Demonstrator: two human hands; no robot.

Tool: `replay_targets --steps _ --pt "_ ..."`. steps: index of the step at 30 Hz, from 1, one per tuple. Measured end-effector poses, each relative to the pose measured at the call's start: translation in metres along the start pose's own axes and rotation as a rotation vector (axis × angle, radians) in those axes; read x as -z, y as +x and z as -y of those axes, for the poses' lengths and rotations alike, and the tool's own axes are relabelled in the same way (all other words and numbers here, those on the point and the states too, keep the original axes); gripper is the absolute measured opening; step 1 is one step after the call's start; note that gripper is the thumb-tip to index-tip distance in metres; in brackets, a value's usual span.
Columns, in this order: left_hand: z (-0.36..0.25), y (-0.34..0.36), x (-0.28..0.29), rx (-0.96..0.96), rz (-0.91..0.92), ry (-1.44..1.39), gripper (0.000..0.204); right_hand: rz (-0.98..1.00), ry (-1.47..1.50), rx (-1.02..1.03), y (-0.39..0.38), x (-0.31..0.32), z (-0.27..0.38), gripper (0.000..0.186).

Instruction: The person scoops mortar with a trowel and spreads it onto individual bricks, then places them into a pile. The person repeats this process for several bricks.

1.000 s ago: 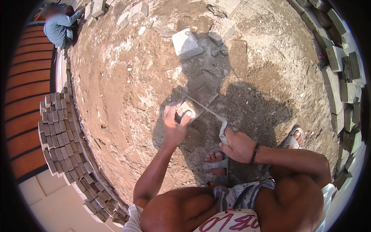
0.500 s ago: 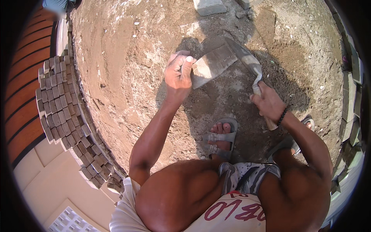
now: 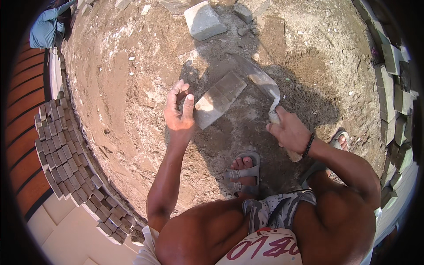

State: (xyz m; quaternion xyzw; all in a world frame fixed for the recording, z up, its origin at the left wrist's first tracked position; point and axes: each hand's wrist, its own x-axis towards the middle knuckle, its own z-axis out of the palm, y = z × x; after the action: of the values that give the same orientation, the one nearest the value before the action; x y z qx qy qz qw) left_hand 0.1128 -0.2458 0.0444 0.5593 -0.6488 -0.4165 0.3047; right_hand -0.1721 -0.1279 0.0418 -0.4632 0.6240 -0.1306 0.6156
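A grey rectangular paving brick (image 3: 221, 99) lies at a slant on the sandy ground in front of me. My left hand (image 3: 179, 112) is just left of its near end, fingers apart and thumb up, holding nothing. In my right hand (image 3: 291, 132) is a trowel (image 3: 261, 80), gripped by its pale handle. Its worn metal blade points away and to the left, just right of the brick's far end. The blade's tip is in shadow.
A pale block (image 3: 204, 21) and a smaller stone chunk (image 3: 243, 12) sit farther ahead. Stacked pavers (image 3: 66, 150) line the left side, with more pavers (image 3: 388, 97) along the right. A person in blue (image 3: 46, 28) is at the far left. My sandalled foot (image 3: 245, 170) is close by.
My left hand has let go of the brick's end and opened beside it. The trowel stays in my right hand. The view has shifted, bringing more ground ahead into sight.
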Motion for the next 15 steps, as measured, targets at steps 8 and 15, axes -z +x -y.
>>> replay_targets --steps 8,15 --pt "-0.014 0.005 -0.014 -0.074 -0.018 -0.016 0.042 -0.018 -0.155 0.128 -0.003 -0.033 0.001 0.039" --pt "0.0 0.006 -0.001 -0.151 -0.044 -0.006 0.022 -0.051 -0.052 0.111 -0.019 0.003 0.03 0.036"
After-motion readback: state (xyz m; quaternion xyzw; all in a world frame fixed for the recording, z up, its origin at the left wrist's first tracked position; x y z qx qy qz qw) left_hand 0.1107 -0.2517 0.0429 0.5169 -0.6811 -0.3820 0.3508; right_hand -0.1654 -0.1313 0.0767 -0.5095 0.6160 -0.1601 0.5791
